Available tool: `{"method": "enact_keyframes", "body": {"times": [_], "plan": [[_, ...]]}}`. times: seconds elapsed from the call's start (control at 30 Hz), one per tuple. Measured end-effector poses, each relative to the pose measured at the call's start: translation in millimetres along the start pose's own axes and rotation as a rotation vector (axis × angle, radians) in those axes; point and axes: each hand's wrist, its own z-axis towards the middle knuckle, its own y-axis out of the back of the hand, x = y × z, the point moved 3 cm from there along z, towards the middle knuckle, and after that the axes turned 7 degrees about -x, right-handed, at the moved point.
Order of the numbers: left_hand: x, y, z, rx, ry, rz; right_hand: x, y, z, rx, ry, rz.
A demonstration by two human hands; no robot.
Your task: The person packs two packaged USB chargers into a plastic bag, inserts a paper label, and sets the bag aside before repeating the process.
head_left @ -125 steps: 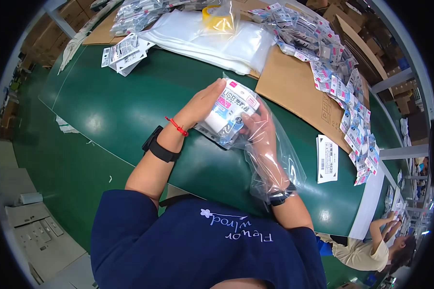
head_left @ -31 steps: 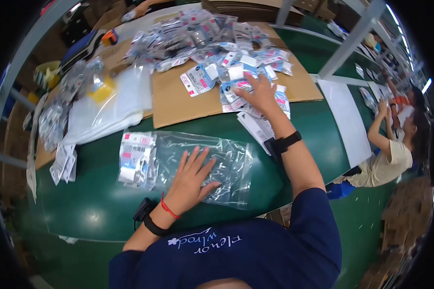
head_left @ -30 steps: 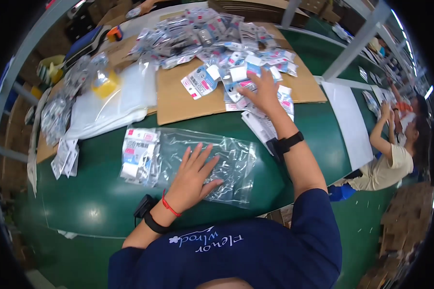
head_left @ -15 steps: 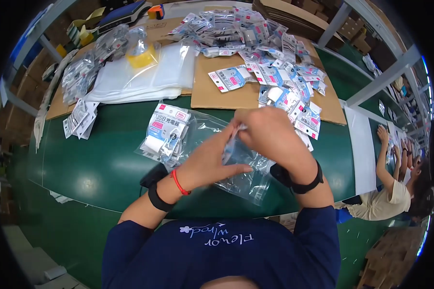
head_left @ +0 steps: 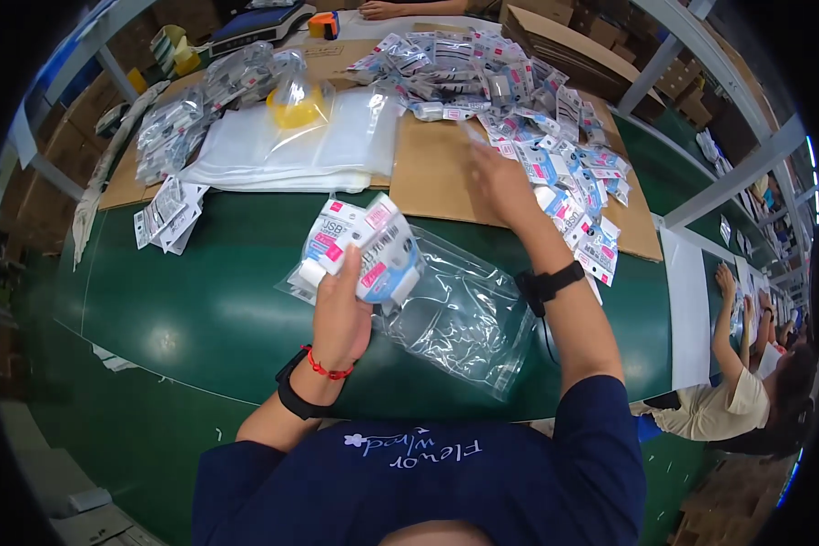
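My left hand [head_left: 340, 314] is closed on a packaged charger [head_left: 387, 259], a small clear packet with a white, blue and pink card, thumb across its front. It is held over similar packets [head_left: 329, 223] at the left end of a large clear plastic bag [head_left: 464, 309] lying flat on the table. My right hand [head_left: 505, 187] is stretched out over the cardboard, beside the pile of packaged chargers [head_left: 555, 168]. Something thin and pale shows by its fingertips. Those fingers are blurred, so their grip is unclear.
A stack of clear bags [head_left: 291, 146] with a yellow roll [head_left: 296, 107] on it lies on the cardboard sheet [head_left: 432, 164]. Grey packets [head_left: 170, 127] and loose cards [head_left: 170, 217] are at left. A co-worker [head_left: 728, 391] sits at right; another person's arm [head_left: 419, 9] shows beyond.
My hands have parted. The right has moved up and away over the cardboard; the left has come back left and now holds up a packaged charger. Another person's arm has appeared at the far edge.
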Motion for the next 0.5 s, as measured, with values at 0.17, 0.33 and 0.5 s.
{"method": "enact_keyframes", "body": {"times": [0.17,0.33,0.5], "plan": [[-11.2,-1.2,22.2,0.037,-0.064,-0.02,17.3,70.9,21.6,-0.371,-0.705,0.875],[-7.6,-20.7,38.7,0.08,-0.049,-0.015,80.4,134.7,21.7,-0.393,-0.338,0.443],[11.2,-28.4,36.7,0.261,-0.201,0.332,133.9,127.9,21.0,-0.247,-0.022,0.314]]}}
